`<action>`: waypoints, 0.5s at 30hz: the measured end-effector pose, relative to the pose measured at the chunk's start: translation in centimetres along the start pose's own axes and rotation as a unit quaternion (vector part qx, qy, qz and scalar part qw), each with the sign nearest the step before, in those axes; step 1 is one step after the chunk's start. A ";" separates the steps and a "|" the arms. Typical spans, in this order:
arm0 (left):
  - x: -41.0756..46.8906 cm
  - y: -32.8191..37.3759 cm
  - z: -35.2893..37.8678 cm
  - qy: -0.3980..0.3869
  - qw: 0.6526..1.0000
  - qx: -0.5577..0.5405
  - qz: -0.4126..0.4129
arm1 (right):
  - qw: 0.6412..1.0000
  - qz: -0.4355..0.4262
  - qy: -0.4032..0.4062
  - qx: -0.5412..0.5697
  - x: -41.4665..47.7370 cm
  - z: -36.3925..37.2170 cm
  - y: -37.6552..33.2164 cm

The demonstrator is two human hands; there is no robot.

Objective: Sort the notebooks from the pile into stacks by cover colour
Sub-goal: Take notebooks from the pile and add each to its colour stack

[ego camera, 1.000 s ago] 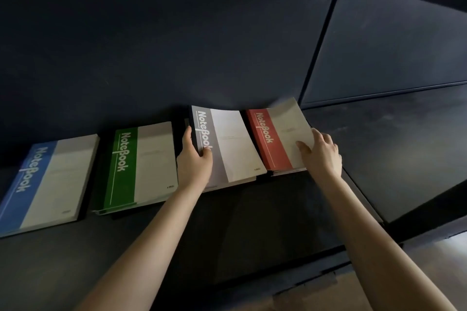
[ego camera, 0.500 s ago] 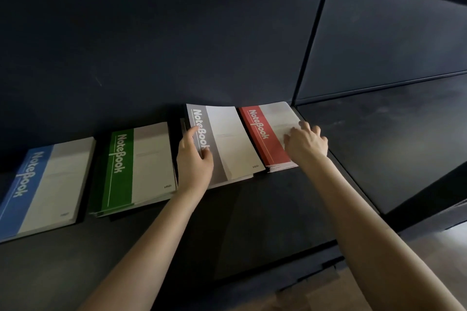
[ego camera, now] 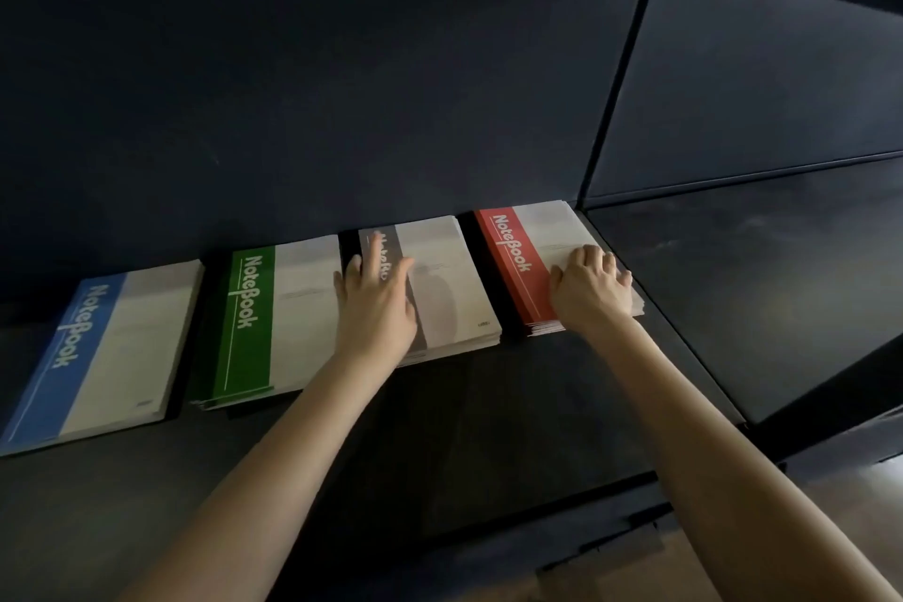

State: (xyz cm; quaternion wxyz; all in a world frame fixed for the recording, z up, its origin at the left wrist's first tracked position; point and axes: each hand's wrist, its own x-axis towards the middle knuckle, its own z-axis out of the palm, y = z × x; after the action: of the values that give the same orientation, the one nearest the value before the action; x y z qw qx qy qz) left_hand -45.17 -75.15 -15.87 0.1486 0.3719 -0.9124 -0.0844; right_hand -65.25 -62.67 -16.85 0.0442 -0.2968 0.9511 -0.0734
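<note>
**Notebooks lay in four colour stacks**

The blue stack [ego camera: 122,347], green stack [ego camera: 273,323], grey stack [ego camera: 454,288] and red stack [ego camera: 532,235] sat side by side along the back panel [ego camera: 342,88], apparently sorted. The left hand [ego camera: 376,303] lay flat on the grey stack, fingers [ego camera: 376,252] straight, probably squaring it. The right hand [ego camera: 591,288] pressed bent fingers [ego camera: 606,264] on the red stack near its right edge, gripping nothing. All rested on a dark shelf [ego camera: 488,430].
</note>
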 end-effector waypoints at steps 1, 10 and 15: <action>-0.1 0.3 0.0 -0.007 1.000 0.013 0.023 | 1.000 0.001 -0.011 -0.003 0.1 0.0 -0.4; -0.3 1.6 2.1 -0.164 0.981 0.080 0.065 | 1.000 -0.017 -0.016 -0.015 0.5 0.4 -0.3; -0.1 1.7 2.1 -0.180 0.978 0.093 0.058 | 0.999 -0.040 -0.008 -0.022 0.9 0.0 0.2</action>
State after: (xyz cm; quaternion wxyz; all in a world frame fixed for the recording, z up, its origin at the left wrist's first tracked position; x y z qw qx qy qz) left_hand -46.90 -73.73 -17.42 -0.0488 0.3094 -0.9480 -0.0560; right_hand -66.10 -63.02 -16.91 0.0422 -0.3359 0.9395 -0.0513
